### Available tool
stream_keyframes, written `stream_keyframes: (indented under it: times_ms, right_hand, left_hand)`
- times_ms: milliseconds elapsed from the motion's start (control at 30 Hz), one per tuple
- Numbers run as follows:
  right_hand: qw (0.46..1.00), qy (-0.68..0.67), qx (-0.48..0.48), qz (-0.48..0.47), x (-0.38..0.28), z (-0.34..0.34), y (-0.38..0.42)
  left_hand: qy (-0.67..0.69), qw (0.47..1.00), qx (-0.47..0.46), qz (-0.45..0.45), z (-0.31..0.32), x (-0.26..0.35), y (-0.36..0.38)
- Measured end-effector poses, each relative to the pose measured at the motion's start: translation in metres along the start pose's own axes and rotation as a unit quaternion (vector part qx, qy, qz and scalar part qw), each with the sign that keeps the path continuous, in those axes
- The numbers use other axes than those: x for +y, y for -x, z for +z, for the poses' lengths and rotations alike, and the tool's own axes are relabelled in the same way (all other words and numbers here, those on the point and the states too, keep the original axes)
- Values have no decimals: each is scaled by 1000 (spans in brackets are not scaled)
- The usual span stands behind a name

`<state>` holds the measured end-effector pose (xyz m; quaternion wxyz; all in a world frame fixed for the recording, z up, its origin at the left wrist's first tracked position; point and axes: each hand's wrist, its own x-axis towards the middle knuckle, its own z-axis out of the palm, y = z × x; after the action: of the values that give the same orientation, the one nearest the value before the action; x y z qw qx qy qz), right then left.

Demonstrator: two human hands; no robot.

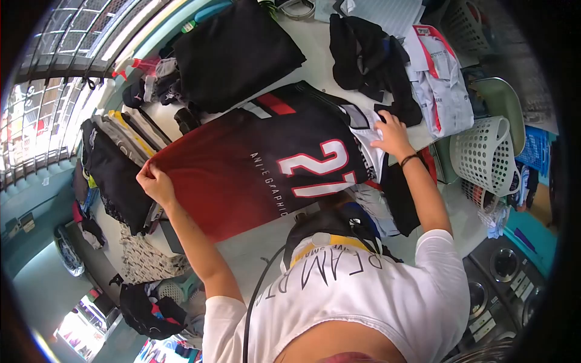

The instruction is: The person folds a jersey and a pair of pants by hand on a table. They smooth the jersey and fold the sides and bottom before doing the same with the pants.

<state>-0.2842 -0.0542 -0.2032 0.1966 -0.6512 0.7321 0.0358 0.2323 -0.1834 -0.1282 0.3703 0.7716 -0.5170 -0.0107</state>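
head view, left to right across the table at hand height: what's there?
Folded dark clothes → left hand → red-and-black jersey → right hand → grey-and-red shirt → white laundry basket.

Red-black jersey (254,163) (white numerals, seemingly)

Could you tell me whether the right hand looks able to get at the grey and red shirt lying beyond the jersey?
Probably yes. The right hand rests at the jersey collar, and the grey and red shirt lies just beyond it, with only a black garment beside the path.
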Motion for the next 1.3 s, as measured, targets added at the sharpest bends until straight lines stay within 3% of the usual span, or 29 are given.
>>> stream_keyframes:
  times_ms: [33, 100, 167, 200, 267, 333, 400, 467, 533, 567, 600, 633, 667, 700, 733, 767, 800, 833, 867, 900, 933, 967, 1000, 1067, 1133, 1200, 1233, 1267, 1300]
  right_hand:
    - [998, -11, 44, -34, 11, 13, 3]
    - [994, -23, 86, -68, 30, 19, 2]
    - [959, -281, 25, 25, 46, 11, -7]
    - [945, -303, 108, -54, 57, 1, -13]
    - [936, -351, 11, -26, 71, -55, -26]
    - [912, -409, 19, -23, 98, -80, -50]
    - [966, -235, 81, -69, 112, -123, -90]
    - [923, -338, 167, -70, 103, -139, -129]
    - [948, -180, 245, -96, 112, -120, -179]
    - [948, -182, 242, -95, 106, -107, -187]
    - [959, -75, 270, -43, 93, -94, -195]
    - [955, 34, 294, 9, 79, -86, -200]
    - [956, 33, 292, 9, 67, -79, -200]
    - [935, -4, 352, -43, 52, -75, -192]
    - [907, -41, 408, -97, 41, -70, -180]
    - [907, -73, 397, -119, 33, -64, -162]
    - [906, -105, 387, -139, 24, -57, -138]
    - [900, -129, 397, -127, 13, -48, -111]
    - [903, -171, 372, -130, 6, -39, -83]
    - [913, -210, 339, -87, 1, -22, -54]
    - [926, -242, 286, -53, -2, -4, -26]
    - [933, -218, 276, -77, -4, 18, -2]
    - [946, -204, 241, -76, -12, 31, 23]
    - [967, -153, 198, -52, -23, 63, 65]
    - [976, -112, 182, -46, -32, 76, 85]
    - [960, -107, 257, 10, -32, 90, 96]
    - [960, -109, 258, 9, -31, 100, 102]
    - [932, -178, 287, 133, -29, 111, 106]
    - [882, -242, 313, 254, -27, 123, 109]
  left_hand:
    - [-4, 1000, -4, -2, 2, -1, -1]
    - [138, 989, -12, -60, 4, -8, -5]
    - [189, 978, -30, -85, 2, -15, -10]
    - [234, 963, -25, -128, -5, -4, -14]
    - [321, 929, -22, -184, -18, 2, -25]
    - [366, 908, 0, -205, -26, 12, -39]
    - [410, 890, -1, -201, -31, 10, -60]
    - [415, 891, -29, -184, -27, 3, -83]
    - [405, 893, -37, -191, -8, -3, -100]
    - [404, 892, -35, -197, 5, -9, -105]
    - [384, 898, -103, -188, 18, -26, -113]
    - [271, 940, -187, -91, 30, -29, -114]
    - [265, 951, -108, -120, 43, -36, -104]
    - [257, 954, -28, -150, 52, 13, -66]
    - [243, 967, -25, -73, 58, 12, -41]
    - [225, 974, -24, 4, 59, 8, -15]
    - [94, 983, -40, 149, 51, 22, 19]
    - [-38, 955, -57, 290, 39, 37, 55]
    - [-44, 948, -175, 263, 30, 34, 91]
    - [-4, 957, -230, 178, 27, 25, 132]
    - [3, 962, -254, 103, 24, 12, 169]
    - [10, 961, -275, 27, 21, -6, 198]
    - [9, 961, -276, 21, 18, -29, 220]
    - [-215, 937, -264, -78, 13, -66, 250]
    - [-245, 929, -274, -44, 3, -85, 253]
    - [-273, 919, -283, -5, -2, -100, 248]
    - [-151, 958, -241, -38, -4, -104, 243]
    - [-24, 978, -196, -68, -11, -109, 241]
    - [-20, 978, -196, -64, -17, -121, 245]
